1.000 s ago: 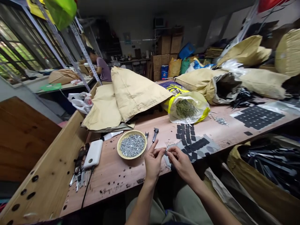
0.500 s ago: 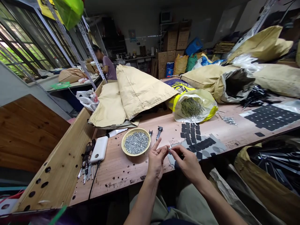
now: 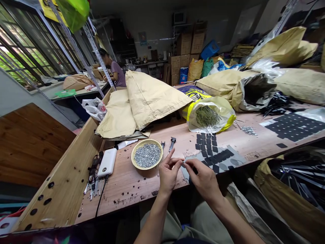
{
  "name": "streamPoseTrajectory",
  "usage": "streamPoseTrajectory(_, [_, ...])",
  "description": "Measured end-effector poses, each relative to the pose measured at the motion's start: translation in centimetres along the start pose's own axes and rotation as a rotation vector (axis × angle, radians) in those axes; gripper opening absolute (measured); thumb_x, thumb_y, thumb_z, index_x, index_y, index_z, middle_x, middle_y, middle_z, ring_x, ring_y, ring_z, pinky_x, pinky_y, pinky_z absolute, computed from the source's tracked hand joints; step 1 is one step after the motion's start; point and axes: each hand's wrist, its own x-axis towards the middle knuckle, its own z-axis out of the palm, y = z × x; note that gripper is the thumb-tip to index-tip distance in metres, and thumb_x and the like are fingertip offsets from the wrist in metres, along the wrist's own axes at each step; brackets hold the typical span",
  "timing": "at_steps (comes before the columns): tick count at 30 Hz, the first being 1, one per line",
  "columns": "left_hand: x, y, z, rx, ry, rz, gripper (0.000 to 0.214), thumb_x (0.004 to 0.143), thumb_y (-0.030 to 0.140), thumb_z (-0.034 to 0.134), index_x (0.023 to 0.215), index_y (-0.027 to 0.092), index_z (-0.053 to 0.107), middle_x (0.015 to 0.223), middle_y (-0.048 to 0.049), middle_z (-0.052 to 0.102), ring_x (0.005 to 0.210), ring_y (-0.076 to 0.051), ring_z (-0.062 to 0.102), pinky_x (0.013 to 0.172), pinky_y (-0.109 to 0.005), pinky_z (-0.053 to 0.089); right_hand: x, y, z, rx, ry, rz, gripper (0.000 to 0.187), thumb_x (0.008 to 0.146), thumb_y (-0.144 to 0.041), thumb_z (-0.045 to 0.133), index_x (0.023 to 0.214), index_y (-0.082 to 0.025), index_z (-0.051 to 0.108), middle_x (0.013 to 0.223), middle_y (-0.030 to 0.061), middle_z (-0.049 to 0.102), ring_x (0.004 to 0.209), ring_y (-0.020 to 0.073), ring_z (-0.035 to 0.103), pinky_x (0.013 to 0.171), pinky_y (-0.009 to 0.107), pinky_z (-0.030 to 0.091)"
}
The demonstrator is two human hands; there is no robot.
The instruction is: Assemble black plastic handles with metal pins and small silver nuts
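Note:
My left hand (image 3: 168,173) and my right hand (image 3: 203,178) meet above the front edge of the wooden bench (image 3: 132,184). Both pinch a tiny metal part (image 3: 183,162) between thumb and fingertips; it is too small to name. The left index finger sticks up. Just left of my hands stands a yellow bowl (image 3: 147,156) full of small silvery screws. Behind my right hand lies a grey sheet with black square pads (image 3: 212,156).
A white power bank (image 3: 107,162), a bunch of keys (image 3: 93,183) and a cable lie at the left. Brown sacks (image 3: 149,98) and a yellow bag of long nails (image 3: 209,117) fill the back. Another person (image 3: 115,73) works at a far table. Sacks of black parts (image 3: 297,176) sit at my right.
The view shifted slightly between the earliest frame and now. My hands stay together pinching the small part, with only slight finger movement.

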Motion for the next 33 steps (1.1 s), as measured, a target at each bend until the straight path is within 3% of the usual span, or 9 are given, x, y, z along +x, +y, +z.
streamPoseTrajectory(4, [0.0,0.2,-0.2,-0.007,0.010,-0.014,0.073,0.078,0.036,0.082,0.144,0.016,0.058,0.092,-0.0076,0.080,0.089,-0.020,0.075,0.098,-0.035,0.056,0.2,0.2,0.1,0.096,-0.072,0.066,0.033,0.103,-0.047,0.046,0.098,-0.022,0.067,0.088,0.0064,0.072,0.078,0.0207,0.067,0.074,0.030,0.049])
streamPoseTrajectory(9, [0.0,0.3,-0.3,-0.013,-0.001,-0.023,0.074,0.078,0.035,0.082,0.144,0.014,0.057,0.093,-0.0086,0.080,0.092,-0.020,0.074,0.098,-0.034,0.055,0.3,0.6,0.1,0.168,-0.117,0.032,0.027,0.101,-0.043,0.050,0.101,-0.022,0.068,0.100,0.0066,0.073,0.091,0.0211,0.068,0.082,0.030,0.051])
streamPoseTrajectory(12, [0.0,0.3,-0.4,0.004,-0.020,-0.023,0.074,0.079,0.035,0.081,0.145,0.013,0.055,0.094,-0.0095,0.080,0.092,-0.021,0.074,0.095,-0.035,0.057,0.1,0.7,0.2,0.184,-0.146,0.068,0.033,0.103,-0.044,0.044,0.100,-0.022,0.069,0.092,0.0059,0.071,0.083,0.0197,0.067,0.078,0.029,0.050])
streamPoseTrajectory(15, [0.1,0.0,-0.5,0.033,-0.025,-0.020,0.073,0.081,0.034,0.080,0.146,0.013,0.055,0.095,-0.0098,0.080,0.092,-0.021,0.075,0.098,-0.035,0.055,-0.2,0.8,0.3,0.200,-0.137,0.129,0.031,0.101,-0.047,0.050,0.103,-0.021,0.066,0.081,0.0035,0.068,0.072,0.0180,0.063,0.070,0.028,0.048])
streamPoseTrajectory(20, [-0.2,-0.9,0.0,0.046,-0.043,-0.067,0.074,0.079,0.035,0.081,0.146,0.013,0.055,0.095,-0.0111,0.080,0.096,-0.023,0.075,0.104,-0.040,0.053,-1.0,1.5,0.5,0.229,-0.124,0.167,0.035,0.099,-0.051,0.053,0.095,-0.020,0.068,0.084,0.0049,0.070,0.075,0.0190,0.064,0.072,0.028,0.049])
streamPoseTrajectory(23, [-0.3,-1.0,0.3,0.053,-0.061,-0.111,0.081,0.077,0.034,0.083,0.150,0.020,0.051,0.118,-0.0152,0.075,0.110,-0.026,0.072,0.104,-0.045,0.054,-0.9,4.5,-0.6,0.180,-0.121,0.172,0.039,0.099,-0.053,0.051,0.096,-0.020,0.072,0.093,0.0073,0.074,0.083,0.0219,0.067,0.077,0.030,0.051])
streamPoseTrajectory(26, [0.4,0.0,-0.7,0.120,0.025,-0.091,0.076,0.079,0.033,0.082,0.149,0.031,0.052,0.149,-0.0133,0.056,0.124,-0.030,0.064,0.097,-0.045,0.058,-0.2,10.1,-3.6,-0.059,0.042,0.260,0.037,0.095,-0.052,0.054,0.102,-0.020,0.072,0.095,0.0095,0.074,0.085,0.0253,0.068,0.076,0.035,0.051])
streamPoseTrajectory(30, [3.0,2.0,-4.6,0.565,0.262,0.076,0.040,0.091,0.030,0.066,0.130,0.024,0.070,0.141,-0.0120,0.063,0.128,-0.031,0.058,0.106,-0.050,0.050,0.3,16.3,-7.6,-0.570,0.251,0.397,0.033,0.092,-0.044,0.051,0.089,-0.019,0.072,0.098,0.0133,0.071,0.074,0.0249,0.064,0.065,0.036,0.045])
streamPoseTrajectory(33, [4.9,2.2,-7.9,1.123,0.336,0.131,0.033,0.090,0.025,0.062,0.119,0.014,0.074,0.121,-0.0174,0.069,0.122,-0.037,0.056,0.106,-0.053,0.044,-0.1,17.5,-8.2,-0.499,0.017,0.227,0.035,0.093,-0.046,0.050,0.084,-0.021,0.072,0.099,0.0112,0.069,0.076,0.0225,0.064,0.066,0.034,0.046])
